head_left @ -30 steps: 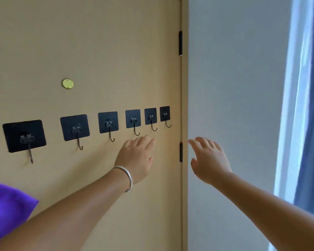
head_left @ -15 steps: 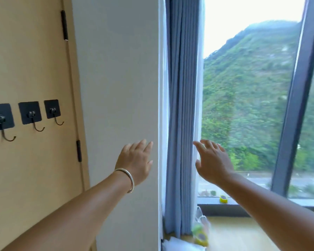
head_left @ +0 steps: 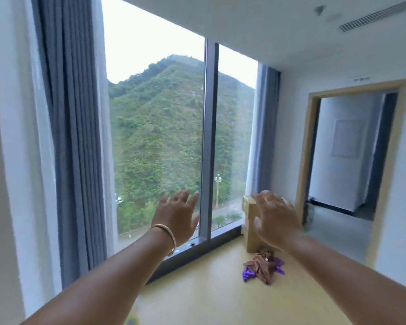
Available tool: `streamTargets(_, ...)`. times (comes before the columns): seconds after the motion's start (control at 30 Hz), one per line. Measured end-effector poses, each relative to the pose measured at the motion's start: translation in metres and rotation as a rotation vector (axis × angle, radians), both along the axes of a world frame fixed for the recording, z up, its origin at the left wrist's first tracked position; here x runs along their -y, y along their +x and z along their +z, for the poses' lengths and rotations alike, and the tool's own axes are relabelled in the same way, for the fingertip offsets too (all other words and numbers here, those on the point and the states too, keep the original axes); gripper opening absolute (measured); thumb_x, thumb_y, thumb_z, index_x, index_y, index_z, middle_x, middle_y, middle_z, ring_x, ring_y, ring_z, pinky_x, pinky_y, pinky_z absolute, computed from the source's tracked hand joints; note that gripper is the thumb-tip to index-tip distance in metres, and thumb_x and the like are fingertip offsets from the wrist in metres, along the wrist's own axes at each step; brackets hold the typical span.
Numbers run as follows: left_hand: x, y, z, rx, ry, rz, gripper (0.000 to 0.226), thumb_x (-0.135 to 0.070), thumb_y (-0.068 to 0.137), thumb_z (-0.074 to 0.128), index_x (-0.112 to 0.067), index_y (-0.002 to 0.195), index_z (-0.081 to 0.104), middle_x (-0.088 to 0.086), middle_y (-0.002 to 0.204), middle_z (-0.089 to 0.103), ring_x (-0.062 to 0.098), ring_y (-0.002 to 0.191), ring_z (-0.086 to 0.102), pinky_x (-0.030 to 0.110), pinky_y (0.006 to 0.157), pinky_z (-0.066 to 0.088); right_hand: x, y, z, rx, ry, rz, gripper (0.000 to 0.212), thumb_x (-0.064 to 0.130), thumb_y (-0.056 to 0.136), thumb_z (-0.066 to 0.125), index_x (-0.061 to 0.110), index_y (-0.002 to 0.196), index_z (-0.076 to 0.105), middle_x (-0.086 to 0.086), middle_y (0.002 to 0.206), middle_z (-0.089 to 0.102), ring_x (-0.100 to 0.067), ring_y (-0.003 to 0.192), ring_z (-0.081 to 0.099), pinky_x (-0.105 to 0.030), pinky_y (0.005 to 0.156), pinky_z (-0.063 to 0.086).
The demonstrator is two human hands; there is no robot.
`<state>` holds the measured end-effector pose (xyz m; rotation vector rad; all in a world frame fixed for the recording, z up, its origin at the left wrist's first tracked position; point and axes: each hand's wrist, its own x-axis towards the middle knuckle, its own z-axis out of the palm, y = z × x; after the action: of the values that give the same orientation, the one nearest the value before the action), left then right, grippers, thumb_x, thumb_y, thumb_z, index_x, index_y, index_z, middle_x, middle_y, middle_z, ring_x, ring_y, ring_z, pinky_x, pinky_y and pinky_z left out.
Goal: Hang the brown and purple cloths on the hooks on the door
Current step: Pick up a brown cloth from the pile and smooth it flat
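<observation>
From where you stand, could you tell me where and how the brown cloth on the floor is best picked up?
Pinch the brown cloth at its raised, crumpled top folds, coming straight down from above. It lies bunched on the floor over the purple cloth, so a low grab would likely lift both. The right hand is nearer.

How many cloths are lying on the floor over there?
2, in one heap by the cardboard box: the brown cloth on top, the purple cloth peeking out beneath. More could be hidden under them.
</observation>
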<state>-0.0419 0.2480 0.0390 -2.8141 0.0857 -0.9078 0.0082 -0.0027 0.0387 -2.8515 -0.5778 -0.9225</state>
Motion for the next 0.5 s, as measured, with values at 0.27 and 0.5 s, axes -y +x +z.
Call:
streamTargets(0.27, 0.168, 0.088, -0.008, 0.008, 0.006, -0.298, 0.065, -0.050, 0.094, 0.037, -0.025, 0.150, 0.015, 0.003, 0.156, 0.024, 0.022, 0.142, 0.025, 0.045, 0.116, 0.020, 0.173, 0.014, -0.002, -0.022, -0.022, -0.330, 0.057, 0.027, 0.088, 0.050, 0.023, 0.143, 0.034, 0.000, 0.136, 0.046, -0.020, 0.123, 0.043, -0.035, 0.105, 0.035)
streamTargets(0.5, 0.294, 0.135, -0.022, -0.016, 0.008, -0.477, 0.064, -0.048, 0.095, 0.039, -0.025, 0.149, 0.015, 0.004, 0.155, 0.026, 0.022, 0.142, 0.026, 0.046, 0.116, 0.019, 0.285, 0.020, -0.017, -0.067, -0.009, -0.503, 0.055, 0.024, 0.089, 0.045, 0.022, 0.143, 0.034, 0.001, 0.138, 0.044, -0.021, 0.123, 0.042, -0.032, 0.102, 0.035)
